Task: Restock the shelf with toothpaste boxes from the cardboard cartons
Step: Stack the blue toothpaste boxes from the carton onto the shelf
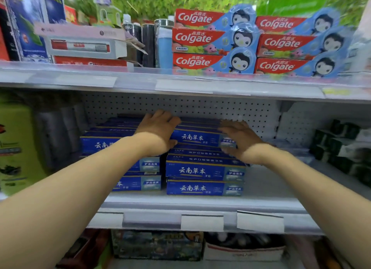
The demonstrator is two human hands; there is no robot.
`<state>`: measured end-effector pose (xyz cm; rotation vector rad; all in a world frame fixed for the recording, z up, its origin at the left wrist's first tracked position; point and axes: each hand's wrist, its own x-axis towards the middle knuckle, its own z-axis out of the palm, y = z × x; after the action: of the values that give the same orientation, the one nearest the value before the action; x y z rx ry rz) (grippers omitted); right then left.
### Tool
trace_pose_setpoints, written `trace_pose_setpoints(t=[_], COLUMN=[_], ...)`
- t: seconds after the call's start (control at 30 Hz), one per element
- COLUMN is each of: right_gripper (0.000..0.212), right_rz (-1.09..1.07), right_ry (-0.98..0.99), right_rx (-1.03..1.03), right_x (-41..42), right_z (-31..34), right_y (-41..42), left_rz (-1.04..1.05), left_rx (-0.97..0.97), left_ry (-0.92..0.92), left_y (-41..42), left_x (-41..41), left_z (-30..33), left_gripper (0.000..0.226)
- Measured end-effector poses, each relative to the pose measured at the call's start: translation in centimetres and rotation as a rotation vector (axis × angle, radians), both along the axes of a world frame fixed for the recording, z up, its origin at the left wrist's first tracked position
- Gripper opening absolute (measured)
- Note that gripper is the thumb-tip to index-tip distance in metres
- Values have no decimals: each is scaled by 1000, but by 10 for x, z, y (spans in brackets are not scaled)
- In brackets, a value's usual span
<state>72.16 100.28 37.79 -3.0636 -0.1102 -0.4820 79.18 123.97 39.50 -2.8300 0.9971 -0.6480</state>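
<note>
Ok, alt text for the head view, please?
Both hands, left hand and right hand, rest flat on the top blue toothpaste box of a stack on the middle shelf. Colgate boxes fill the shelf above.

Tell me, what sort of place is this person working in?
Most likely a shop aisle. Stacked Colgate boxes fill the upper shelf, blue toothpaste boxes sit under both hands on the lower shelf, and price label holders line the shelf edges.
</note>
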Motion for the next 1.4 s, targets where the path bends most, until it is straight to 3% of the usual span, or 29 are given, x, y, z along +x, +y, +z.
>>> trace_pose_setpoints(t=[0.37, 0.53, 0.97, 1.4], right_gripper=[64, 66, 67, 69], right_rz=[-192, -280, -452, -468], right_ry=[44, 143, 322, 487], right_rx=[50, 107, 283, 384], right_x=[-124, -177, -281, -344], right_z=[-42, -83, -162, -227], right_y=[33, 44, 32, -39], left_rz=[-304, -404, -489, -437], left_rx=[4, 57, 174, 263], left_ry=[27, 136, 300, 451], left_y=[-15, -13, -31, -100], left_x=[-80, -121, -188, -252], left_z=[-42, -81, -163, -231], left_gripper=[57, 55, 53, 55])
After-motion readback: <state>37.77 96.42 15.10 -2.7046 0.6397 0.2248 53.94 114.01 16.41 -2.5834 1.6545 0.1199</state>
